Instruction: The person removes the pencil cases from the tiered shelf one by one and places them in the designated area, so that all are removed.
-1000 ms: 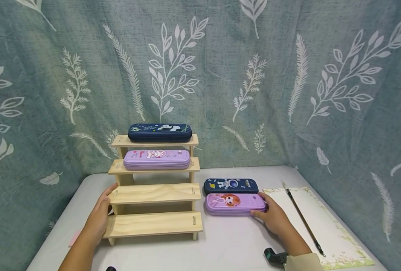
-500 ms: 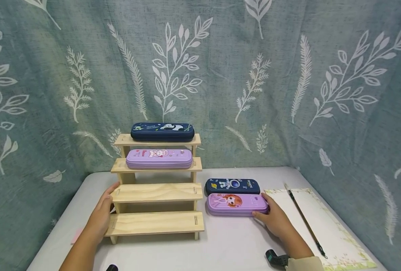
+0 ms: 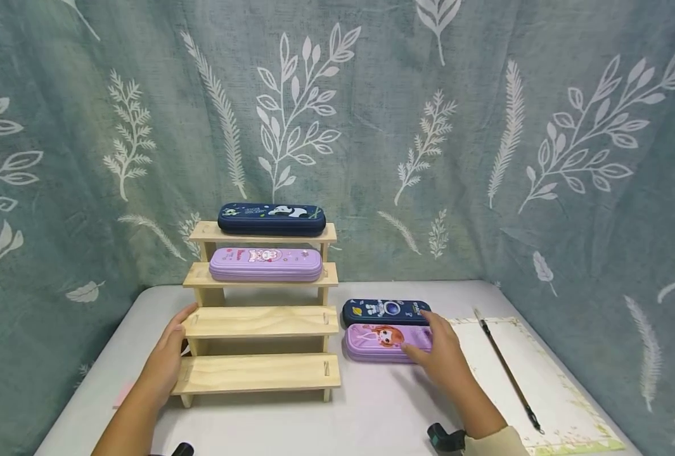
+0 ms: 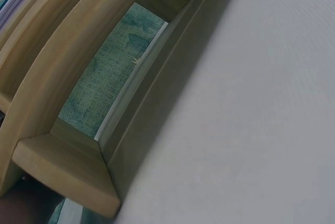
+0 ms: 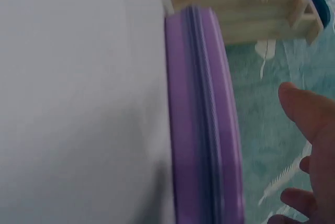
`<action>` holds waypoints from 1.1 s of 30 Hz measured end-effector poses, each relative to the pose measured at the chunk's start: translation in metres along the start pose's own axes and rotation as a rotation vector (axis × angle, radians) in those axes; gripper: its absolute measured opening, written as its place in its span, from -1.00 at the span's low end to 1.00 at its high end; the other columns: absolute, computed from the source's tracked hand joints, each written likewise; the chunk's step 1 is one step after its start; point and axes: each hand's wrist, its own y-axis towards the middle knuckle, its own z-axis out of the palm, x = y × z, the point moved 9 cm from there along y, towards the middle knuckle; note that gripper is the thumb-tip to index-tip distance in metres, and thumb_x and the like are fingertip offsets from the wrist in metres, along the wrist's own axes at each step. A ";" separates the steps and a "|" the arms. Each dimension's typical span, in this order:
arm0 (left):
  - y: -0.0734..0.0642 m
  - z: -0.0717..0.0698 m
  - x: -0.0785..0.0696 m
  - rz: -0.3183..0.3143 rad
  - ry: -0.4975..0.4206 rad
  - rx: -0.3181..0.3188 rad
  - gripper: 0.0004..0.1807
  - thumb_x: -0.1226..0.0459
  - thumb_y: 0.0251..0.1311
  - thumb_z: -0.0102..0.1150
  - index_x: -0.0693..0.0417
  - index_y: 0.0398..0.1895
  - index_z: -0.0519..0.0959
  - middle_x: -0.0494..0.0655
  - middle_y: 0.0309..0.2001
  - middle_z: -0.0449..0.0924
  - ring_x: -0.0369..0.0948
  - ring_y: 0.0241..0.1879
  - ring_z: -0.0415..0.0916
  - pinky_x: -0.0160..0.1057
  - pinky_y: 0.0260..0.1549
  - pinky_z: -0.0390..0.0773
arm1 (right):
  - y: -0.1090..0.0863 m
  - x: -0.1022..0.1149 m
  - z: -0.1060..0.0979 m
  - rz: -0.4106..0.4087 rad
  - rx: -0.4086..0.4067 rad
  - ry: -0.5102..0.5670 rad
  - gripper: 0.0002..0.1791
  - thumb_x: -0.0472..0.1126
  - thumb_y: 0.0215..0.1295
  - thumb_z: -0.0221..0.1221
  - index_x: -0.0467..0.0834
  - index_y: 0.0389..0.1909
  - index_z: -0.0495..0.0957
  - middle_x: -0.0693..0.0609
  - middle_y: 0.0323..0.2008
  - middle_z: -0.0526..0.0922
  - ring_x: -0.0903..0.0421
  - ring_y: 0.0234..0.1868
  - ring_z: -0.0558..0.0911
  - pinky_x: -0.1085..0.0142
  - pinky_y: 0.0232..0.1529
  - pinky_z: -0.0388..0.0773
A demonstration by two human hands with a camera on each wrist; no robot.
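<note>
My left hand (image 3: pixel 163 361) grips the left edge of a stepped wooden rack (image 3: pixel 261 322) near its third tier. Some fingers are hidden there; the left wrist view has only a dark bit of hand (image 4: pixel 29 203) beside the wood. My right hand (image 3: pixel 442 354) hovers above the right end of a pink-purple pencil case (image 3: pixel 371 345) with a girl picture. Its fingers are spread and hold nothing; a gap to the case shows in the right wrist view. Behind that case, touching it, lies a navy space pencil case (image 3: pixel 379 310).
A navy panda pencil case (image 3: pixel 271 220) lies on the rack's top tier, a lilac pencil case (image 3: pixel 265 265) on the tier below. At right, a brush (image 3: pixel 508 370) lies on a bordered paper sheet (image 3: pixel 548 386). A pink slip (image 3: pixel 123 394) lies at left. Patterned cloth hangs behind.
My right hand has let go of the pink-purple pencil case's right end and moved up and left over it. My left hand stays at the rack. The view shifted slightly.
</note>
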 end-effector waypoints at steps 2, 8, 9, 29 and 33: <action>0.001 0.000 -0.003 0.004 0.005 0.003 -0.39 -0.02 0.70 -0.66 -0.28 0.73 -0.09 0.03 0.72 -0.27 0.20 0.68 -0.38 0.41 0.55 -0.29 | 0.002 0.016 0.003 -0.050 0.002 0.001 -0.01 -0.03 0.25 0.50 -0.23 0.57 0.20 -0.36 0.53 0.21 -0.40 0.55 0.20 -0.32 0.52 0.16; 0.001 0.005 -0.003 -0.005 -0.002 0.012 -0.39 -0.02 0.70 -0.67 -0.29 0.73 -0.10 0.02 0.73 -0.30 0.20 0.68 -0.41 0.42 0.55 -0.32 | 0.001 0.072 0.009 -0.164 0.082 -0.027 0.03 0.01 0.19 0.54 -0.12 0.59 0.22 -0.23 0.57 0.22 -0.31 0.58 0.22 -0.29 0.50 0.24; 0.000 0.005 -0.002 -0.007 -0.005 0.014 -0.39 -0.02 0.70 -0.67 -0.31 0.73 -0.10 0.02 0.73 -0.30 0.20 0.68 -0.42 0.43 0.54 -0.32 | 0.001 0.082 0.010 -0.178 0.100 -0.031 0.04 0.02 0.19 0.54 -0.10 0.60 0.22 -0.21 0.58 0.21 -0.29 0.58 0.23 -0.29 0.50 0.25; -0.001 -0.002 0.003 -0.009 -0.008 0.006 -0.39 -0.02 0.70 -0.68 -0.31 0.73 -0.11 0.01 0.73 -0.29 0.23 0.67 -0.37 0.42 0.55 -0.29 | 0.047 0.200 0.032 -0.333 0.220 -0.025 0.00 0.16 0.26 0.46 0.02 0.62 0.19 -0.07 0.56 0.26 -0.10 0.58 0.29 -0.12 0.51 0.34; -0.001 -0.001 0.001 -0.009 -0.012 0.009 -0.38 -0.03 0.70 -0.67 -0.30 0.73 -0.10 0.02 0.73 -0.29 0.24 0.67 -0.37 0.42 0.55 -0.30 | 0.059 0.210 0.035 -0.321 0.206 -0.028 0.00 0.16 0.25 0.47 0.01 0.61 0.21 -0.04 0.54 0.30 -0.07 0.56 0.32 -0.08 0.50 0.37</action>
